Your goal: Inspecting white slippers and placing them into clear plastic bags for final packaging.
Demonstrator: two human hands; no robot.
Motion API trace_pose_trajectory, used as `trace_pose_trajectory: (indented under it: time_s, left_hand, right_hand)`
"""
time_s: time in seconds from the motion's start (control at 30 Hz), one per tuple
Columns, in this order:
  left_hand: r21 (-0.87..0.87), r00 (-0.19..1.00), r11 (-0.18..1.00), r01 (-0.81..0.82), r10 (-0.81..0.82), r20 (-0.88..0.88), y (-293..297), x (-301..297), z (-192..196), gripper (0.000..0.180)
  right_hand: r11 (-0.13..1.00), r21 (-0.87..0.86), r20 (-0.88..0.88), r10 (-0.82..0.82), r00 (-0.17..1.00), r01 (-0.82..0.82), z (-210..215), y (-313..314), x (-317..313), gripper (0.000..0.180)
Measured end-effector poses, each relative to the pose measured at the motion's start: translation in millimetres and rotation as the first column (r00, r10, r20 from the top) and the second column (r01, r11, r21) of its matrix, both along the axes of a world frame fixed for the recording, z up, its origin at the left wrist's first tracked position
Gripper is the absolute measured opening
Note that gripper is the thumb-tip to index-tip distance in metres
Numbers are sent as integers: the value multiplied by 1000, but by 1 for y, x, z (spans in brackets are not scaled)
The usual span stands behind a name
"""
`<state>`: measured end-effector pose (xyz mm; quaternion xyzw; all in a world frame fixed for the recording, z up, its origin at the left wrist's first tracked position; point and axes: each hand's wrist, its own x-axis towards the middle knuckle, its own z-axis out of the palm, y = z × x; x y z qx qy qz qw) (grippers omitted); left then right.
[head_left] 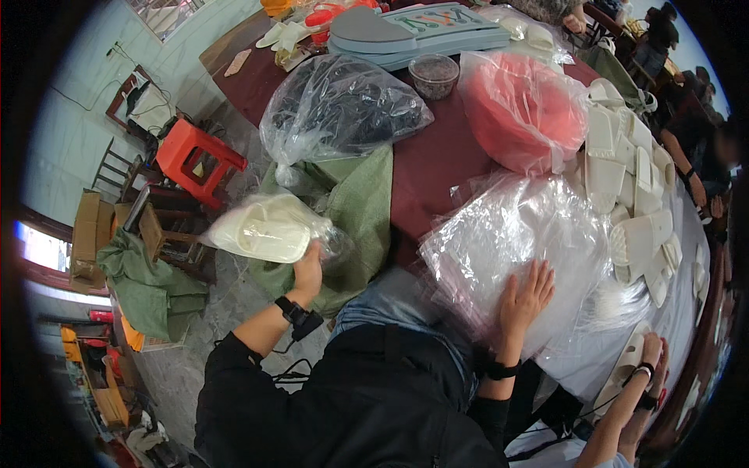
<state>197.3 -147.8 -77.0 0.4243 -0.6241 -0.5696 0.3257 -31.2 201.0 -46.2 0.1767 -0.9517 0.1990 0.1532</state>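
My left hand [309,269] is closed around a clear plastic bag with cream-coloured slippers [269,234] inside, held out to the left beside a green woven sack [359,226]. The bag's gathered end bunches by my fingers. On the table, my right hand [527,298] lies flat with fingers stretched out on a stack of clear plastic bags [507,234], gripping nothing. Right of the stack, loose cream slippers [624,164] are piled up. A bundle of thin white strands [616,304] lies close to my right hand.
A bag of black items [343,105], a bag of red material [523,109], a round tub [434,76] and a grey-blue panel [413,35] occupy the dark red table. A co-worker's hands [651,363] are at lower right. A red stool [199,161] stands left.
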Motion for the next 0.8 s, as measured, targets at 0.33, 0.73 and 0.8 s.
trace_pose_trajectory:
  time_s: [0.33,0.73,0.8]
  left_hand:
    - [524,911,751,402,-384,-150,-4,-27,28,19]
    - [455,794,739,497,-599,106,-226,19,-129,44]
    - [509,870,752,419,-493,11,-221,-21,-151,47]
  right_hand:
    - [999,30,-33,-24,999,25,2,6,1,52]
    - [986,-169,-22,6,1000,-10,11,-20,4,56]
    - [987,-141,-40,-79,996,72,10,-12,6,56]
